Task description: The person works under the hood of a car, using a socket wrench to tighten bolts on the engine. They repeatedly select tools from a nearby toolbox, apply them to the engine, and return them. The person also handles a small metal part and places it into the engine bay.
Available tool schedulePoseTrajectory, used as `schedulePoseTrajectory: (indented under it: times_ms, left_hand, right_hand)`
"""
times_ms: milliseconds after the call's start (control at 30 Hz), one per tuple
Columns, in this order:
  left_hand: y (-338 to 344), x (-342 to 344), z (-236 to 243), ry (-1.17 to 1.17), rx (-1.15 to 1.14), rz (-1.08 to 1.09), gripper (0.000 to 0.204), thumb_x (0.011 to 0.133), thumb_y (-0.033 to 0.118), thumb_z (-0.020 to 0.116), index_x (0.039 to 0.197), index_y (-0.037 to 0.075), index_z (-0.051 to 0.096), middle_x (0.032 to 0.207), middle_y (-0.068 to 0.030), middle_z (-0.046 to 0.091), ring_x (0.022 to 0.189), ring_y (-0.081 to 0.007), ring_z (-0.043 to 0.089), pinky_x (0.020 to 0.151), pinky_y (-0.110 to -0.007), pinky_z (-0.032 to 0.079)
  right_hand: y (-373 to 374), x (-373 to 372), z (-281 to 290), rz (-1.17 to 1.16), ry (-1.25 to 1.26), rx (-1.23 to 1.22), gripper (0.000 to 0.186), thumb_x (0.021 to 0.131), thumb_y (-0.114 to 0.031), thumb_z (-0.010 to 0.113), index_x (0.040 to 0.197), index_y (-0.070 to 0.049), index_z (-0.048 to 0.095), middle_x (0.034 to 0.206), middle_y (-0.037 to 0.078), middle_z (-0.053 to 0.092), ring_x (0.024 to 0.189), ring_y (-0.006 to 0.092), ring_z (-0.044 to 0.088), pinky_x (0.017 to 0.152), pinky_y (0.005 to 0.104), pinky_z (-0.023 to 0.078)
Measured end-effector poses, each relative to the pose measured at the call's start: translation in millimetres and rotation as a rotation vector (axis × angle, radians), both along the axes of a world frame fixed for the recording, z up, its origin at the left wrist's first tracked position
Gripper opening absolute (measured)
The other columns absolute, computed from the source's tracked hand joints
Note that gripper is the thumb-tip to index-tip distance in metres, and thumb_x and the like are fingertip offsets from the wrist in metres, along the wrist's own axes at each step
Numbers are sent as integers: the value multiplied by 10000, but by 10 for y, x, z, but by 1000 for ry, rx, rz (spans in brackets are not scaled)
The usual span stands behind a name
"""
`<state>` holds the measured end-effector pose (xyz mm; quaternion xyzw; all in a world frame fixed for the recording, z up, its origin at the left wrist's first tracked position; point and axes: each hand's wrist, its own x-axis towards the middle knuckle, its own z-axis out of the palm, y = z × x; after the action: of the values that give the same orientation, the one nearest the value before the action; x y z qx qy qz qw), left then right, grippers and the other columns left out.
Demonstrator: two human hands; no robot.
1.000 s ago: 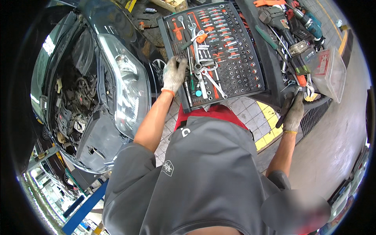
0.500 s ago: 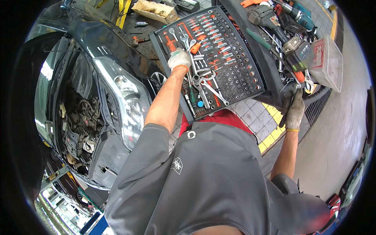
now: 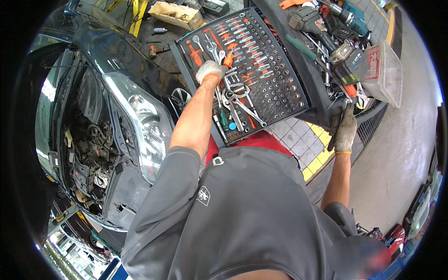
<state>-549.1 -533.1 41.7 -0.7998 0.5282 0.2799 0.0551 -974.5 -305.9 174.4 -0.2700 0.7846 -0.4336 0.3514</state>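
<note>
"Beneath that gloved left hand point(image 3: 210, 71), what's there?"

"The tool drawer point(image 3: 182, 62), an orange-handled tool point(image 3: 228, 60) by its fingertips; can't tell if it grips. Jostling could slide the loose wrenches point(image 3: 252, 114) beside it."

"And the right hand point(image 3: 346, 129)?"

"Against the cart point(image 3: 313, 79); grip unclear."

Open air ran over the low sockets point(image 3: 282, 86), right of the left hand point(image 3: 210, 71)! Nearer in, wrenches point(image 3: 252, 113) cluttered the path; a headlight point(image 3: 142, 119) walled off the left; past the right hand point(image 3: 346, 129), power tool point(image 3: 325, 37) and clear box point(image 3: 389, 86) blocked passage!
</note>
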Motion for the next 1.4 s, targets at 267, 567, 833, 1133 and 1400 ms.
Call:
schedulePoseTrajectory:
  times_ms: [267,567,833,1133,1400]
  left_hand:
    - [87,-153,0,-70,-79,-37,565,900,575,825,1130,63,883,1188,-217,845,1143,-397,816,957,-487,639]
    - [36,-116,-21,136,54,62,649,823,572,859,1187,34,870,1219,-197,847,1167,-344,818,971,-462,633]
    - [216,23,-294,670,-77,233,496,850,376,884,1036,-80,828,938,-174,809,824,-267,751,771,-434,576]
    - [528,-324,-20,890,13,289,523,950,319,861,1238,-108,769,1022,-139,812,814,-203,767,729,-365,618]
    - [924,-369,225,829,-41,106,712,1043,470,815,1492,-66,682,1090,-90,797,880,-148,717,770,-316,567]
  right_hand:
    - [1,-26,-43,-3,-21,-57,677,1126,-732,543,917,-104,686,674,-26,554,536,79,441,491,291,320]
    - [19,64,79,-2,-43,-24,755,1126,-748,515,940,-49,732,616,5,541,442,108,425,430,290,317]
    - [20,25,35,16,-21,-11,786,1128,-755,489,946,-27,723,618,16,549,455,116,460,433,287,338]
    - [22,-7,21,16,-47,-18,747,1136,-734,498,914,-55,719,617,12,551,452,118,454,434,302,340]
    - [157,-24,-118,98,82,-212,657,1199,-629,451,1244,-35,728,723,-9,568,576,106,484,538,316,384]
